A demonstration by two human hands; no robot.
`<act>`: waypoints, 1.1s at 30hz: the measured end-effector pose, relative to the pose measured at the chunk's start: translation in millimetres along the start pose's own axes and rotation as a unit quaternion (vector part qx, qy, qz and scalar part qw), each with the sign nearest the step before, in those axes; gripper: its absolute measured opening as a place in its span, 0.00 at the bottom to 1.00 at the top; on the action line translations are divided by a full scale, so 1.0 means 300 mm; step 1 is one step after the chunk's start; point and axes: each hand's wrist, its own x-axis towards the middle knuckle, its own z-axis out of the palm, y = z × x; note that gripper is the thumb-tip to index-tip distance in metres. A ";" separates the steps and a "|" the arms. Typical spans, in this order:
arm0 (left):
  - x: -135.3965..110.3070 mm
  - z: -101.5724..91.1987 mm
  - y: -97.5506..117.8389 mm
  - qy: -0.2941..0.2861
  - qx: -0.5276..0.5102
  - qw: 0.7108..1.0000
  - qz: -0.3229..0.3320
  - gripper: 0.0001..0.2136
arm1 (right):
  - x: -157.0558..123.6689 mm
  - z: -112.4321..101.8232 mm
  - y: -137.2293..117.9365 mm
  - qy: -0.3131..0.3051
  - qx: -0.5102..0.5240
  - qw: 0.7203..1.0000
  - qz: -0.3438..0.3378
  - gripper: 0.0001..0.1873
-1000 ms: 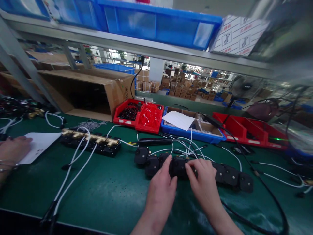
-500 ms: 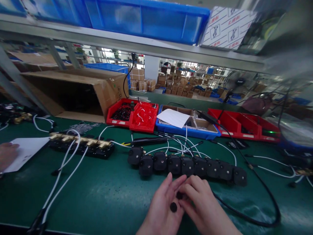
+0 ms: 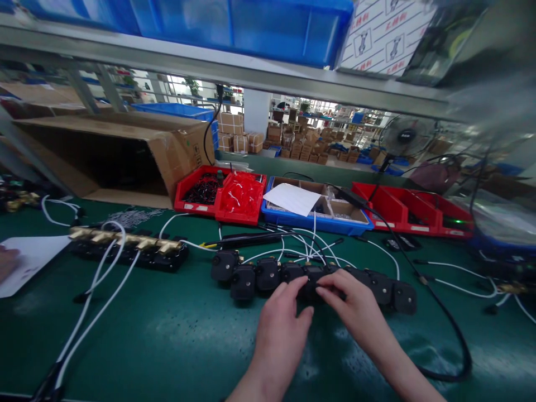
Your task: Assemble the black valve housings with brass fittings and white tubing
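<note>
We sit at a green bench top (image 3: 167, 335). Grey metal shelf rail (image 3: 234, 70) overhead w/ blue bins (image 3: 288, 28). Far behind: bright warehouse floor w/ stacked cartons (image 3: 301, 142), white pillar (image 3: 256, 114); a fan (image 3: 406, 137) far right.

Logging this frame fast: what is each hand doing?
Left hand: fingertips on the row of black units; grip cannot be told.
Right hand: fingertips on the same row; grip cannot be told.

Two hands rest on a row of black parts (image 3: 268, 274) on the green table (image 3: 176, 335). The left hand (image 3: 281, 324) and right hand (image 3: 354, 307) touch its middle with their fingertips. Red bins (image 3: 221, 195) sit behind, near white wires (image 3: 104, 273).
</note>
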 end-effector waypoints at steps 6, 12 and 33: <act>0.053 0.034 0.018 -0.026 0.184 0.982 0.038 0.35 | 0.053 0.002 -0.020 -0.021 -0.090 0.995 -0.024 0.06; 0.063 0.042 0.011 -0.019 0.193 0.979 0.059 0.31 | 0.091 -0.001 -0.040 -0.032 -0.152 0.986 -0.064 0.07; 0.074 0.035 0.000 -0.031 0.190 0.979 0.062 0.30 | 0.059 0.088 -0.043 0.061 -0.102 0.993 -0.002 0.10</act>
